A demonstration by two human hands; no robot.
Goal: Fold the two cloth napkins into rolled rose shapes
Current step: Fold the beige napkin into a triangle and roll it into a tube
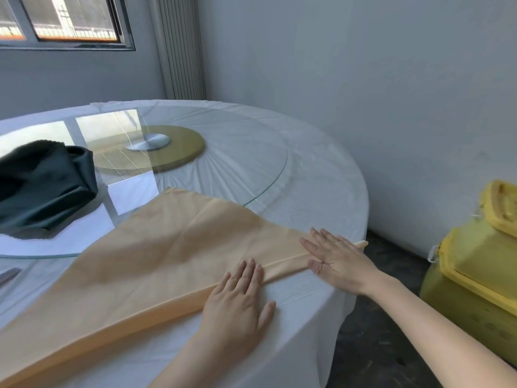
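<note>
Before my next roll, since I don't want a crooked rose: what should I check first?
1. Fingers of left hand and right hand flat on the rolled edge: ok.
2. The peach napkin spread as a triangle: ok.
3. Roll even along its whole length: cannot tell, its left end runs out of view.
4. Roll's right tip clear of the rim of the table: not ok, it reaches the rim.
5. The dark green cloth clear of the napkin: ok, apart on the glass turntable.
</note>
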